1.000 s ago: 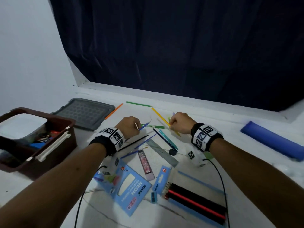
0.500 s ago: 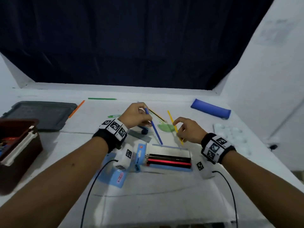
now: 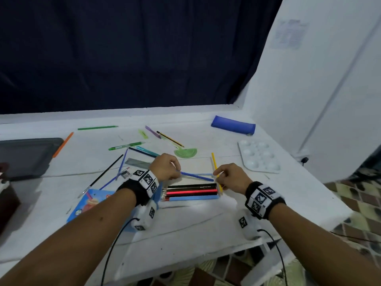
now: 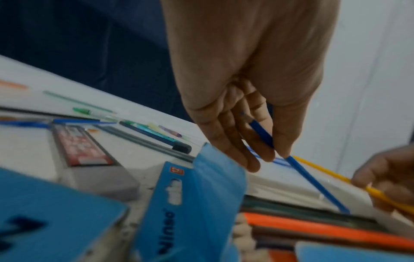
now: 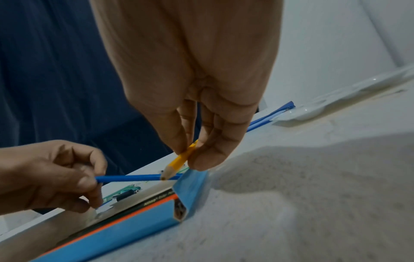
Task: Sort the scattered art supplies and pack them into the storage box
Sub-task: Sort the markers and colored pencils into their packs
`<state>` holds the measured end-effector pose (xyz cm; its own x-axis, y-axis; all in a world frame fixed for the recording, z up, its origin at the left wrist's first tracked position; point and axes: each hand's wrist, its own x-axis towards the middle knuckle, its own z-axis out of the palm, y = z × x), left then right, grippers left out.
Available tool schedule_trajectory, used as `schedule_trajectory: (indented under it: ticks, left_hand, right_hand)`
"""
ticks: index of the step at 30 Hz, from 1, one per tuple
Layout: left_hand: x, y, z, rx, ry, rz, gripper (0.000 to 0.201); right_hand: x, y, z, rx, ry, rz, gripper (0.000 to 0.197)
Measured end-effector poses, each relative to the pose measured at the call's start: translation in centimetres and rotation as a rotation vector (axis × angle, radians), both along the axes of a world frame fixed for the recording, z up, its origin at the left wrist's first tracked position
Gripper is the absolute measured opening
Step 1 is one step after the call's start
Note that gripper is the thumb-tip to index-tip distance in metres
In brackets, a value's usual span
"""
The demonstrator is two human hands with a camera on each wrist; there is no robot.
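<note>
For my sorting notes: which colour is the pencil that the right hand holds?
Yellow. The right hand pinches a yellow pencil; the right wrist view shows it best.

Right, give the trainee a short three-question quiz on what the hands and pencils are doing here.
1. True or false: the left hand pinches a blue pencil.
2. Which does the right hand hold? A) a green pen B) a yellow pencil C) a paintbrush
3. Fill in: both pencils are held just above the open blue ______, which already holds other coloured pencils.

Key
1. True; the left wrist view shows fingers and thumb curled round it.
2. B; it is pinched near its sharpened tip.
3. pencil box
</note>
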<state>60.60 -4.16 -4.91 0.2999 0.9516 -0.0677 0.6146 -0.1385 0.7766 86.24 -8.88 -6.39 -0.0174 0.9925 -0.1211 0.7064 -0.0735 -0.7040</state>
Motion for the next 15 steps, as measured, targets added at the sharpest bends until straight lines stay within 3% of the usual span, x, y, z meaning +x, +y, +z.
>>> schedule_trajectory:
  ticks: [6,12,15]
  left_hand:
    - [0.8,0.0,-0.2,0.104,0.308,-0.09,0.01]
    - [0.9,-0.1,-1.1,0.081,0.403,-0.082,0.012]
    - [0.4,0.1,-1.7,0.057,0.42,-0.109,0.013]
  right_hand:
    - [0.3,-0.4,-1.0,0.003,0.012,-0.013,0.016]
    - [0.3,-0.5,-1.1,-0.007,0.015,-0.01,0.015]
    - [0.3,0.1,-0.6,0.026,-0.015,-0.009,0.025]
